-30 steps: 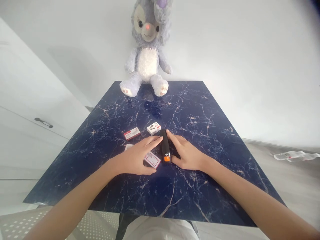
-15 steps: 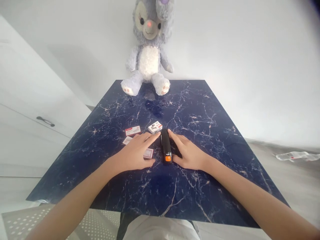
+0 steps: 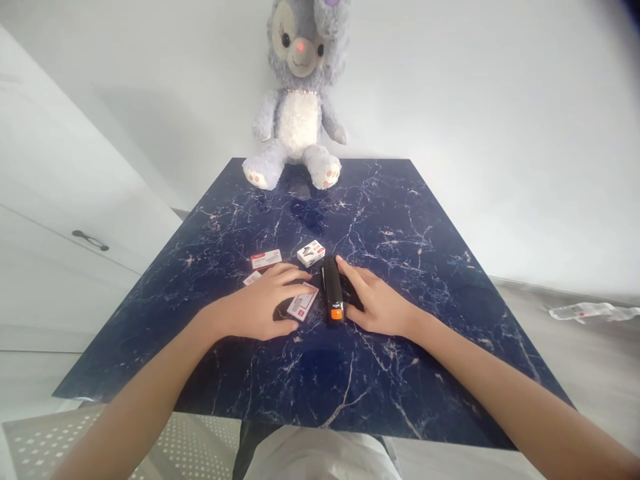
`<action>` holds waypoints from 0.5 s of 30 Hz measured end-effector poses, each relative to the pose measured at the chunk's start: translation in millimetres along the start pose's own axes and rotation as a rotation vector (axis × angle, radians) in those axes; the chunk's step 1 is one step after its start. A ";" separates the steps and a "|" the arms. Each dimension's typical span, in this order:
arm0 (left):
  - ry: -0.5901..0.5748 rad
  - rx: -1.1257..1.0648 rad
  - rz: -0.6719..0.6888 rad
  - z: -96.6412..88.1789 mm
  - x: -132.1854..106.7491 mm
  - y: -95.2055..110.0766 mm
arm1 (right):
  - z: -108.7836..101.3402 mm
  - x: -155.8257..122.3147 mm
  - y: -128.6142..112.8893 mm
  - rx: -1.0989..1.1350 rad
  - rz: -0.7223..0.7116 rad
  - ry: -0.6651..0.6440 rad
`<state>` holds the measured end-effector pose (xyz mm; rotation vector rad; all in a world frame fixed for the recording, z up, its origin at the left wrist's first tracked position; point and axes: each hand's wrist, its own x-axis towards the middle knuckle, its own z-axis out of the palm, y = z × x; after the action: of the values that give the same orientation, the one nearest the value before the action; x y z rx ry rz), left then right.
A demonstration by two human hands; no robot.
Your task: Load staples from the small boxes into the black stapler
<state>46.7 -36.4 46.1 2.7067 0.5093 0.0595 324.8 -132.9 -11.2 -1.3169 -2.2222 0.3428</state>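
Left fingers (image 3: 293, 291) wide by a small box (image 3: 303, 305), right fingers (image 3: 352, 273) wide beside stapler (image 3: 331, 287), white box (image 3: 311, 253) near its far end

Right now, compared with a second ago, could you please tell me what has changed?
The left hand has drawn back leftward from the black stapler, and the red-edged box by its thumb and index finger has turned, now slanting away to the right. The right hand remains at the stapler's right side; the plush toy stays seated behind.
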 end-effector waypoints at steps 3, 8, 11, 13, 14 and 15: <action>-0.020 -0.066 0.025 -6.3 -5.6 -6.5 | -0.5 0.6 -0.5 0.004 0.000 -0.008; 0.054 -0.140 -0.004 6.7 4.7 -9.5 | -2.2 0.9 -1.9 -0.002 0.027 -0.028; 0.095 -0.174 -0.029 16.1 9.8 -4.6 | -2.0 0.4 -1.5 -0.001 0.028 -0.033; 0.105 -0.192 -0.029 20.2 11.1 -1.1 | -1.3 0.0 -1.2 0.002 0.032 -0.032; 0.107 -0.198 -0.032 21.3 11.3 0.2 | -0.9 -0.3 -1.0 0.003 0.036 -0.031; 0.109 -0.200 -0.036 21.4 11.3 1.1 | -0.5 -0.5 -0.9 0.004 0.040 -0.031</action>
<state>59.9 -41.0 26.4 2.5076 0.5521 0.2364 324.5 -133.8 -10.5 -1.3646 -2.2218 0.3846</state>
